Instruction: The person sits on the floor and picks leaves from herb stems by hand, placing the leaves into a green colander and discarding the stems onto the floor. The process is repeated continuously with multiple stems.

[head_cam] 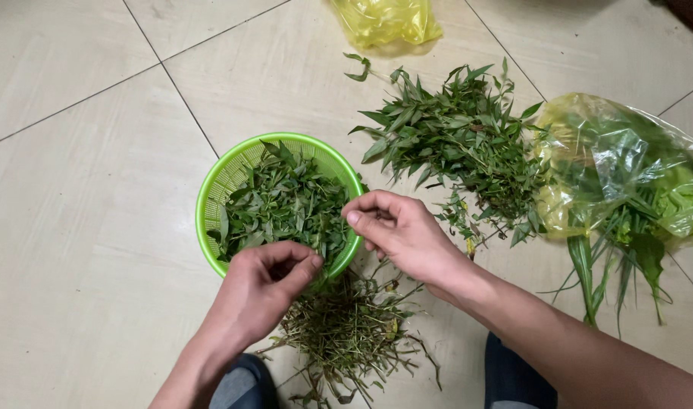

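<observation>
Left hand (267, 284) curled, fingers pinched; right hand (395, 231) likewise.

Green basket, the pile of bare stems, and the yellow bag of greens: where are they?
Green basket (219, 176): head view, on its left rim.
Pile of bare stems (346, 329): head view, middle of the heap.
Yellow bag of greens (589, 148): head view, on its plastic top.

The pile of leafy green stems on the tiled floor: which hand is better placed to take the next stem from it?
Probably the right hand. It hovers at the round green plastic basket's rim, nearest the pile of leafy green stems. The left hand sits at the basket's near side, farther away.
</observation>
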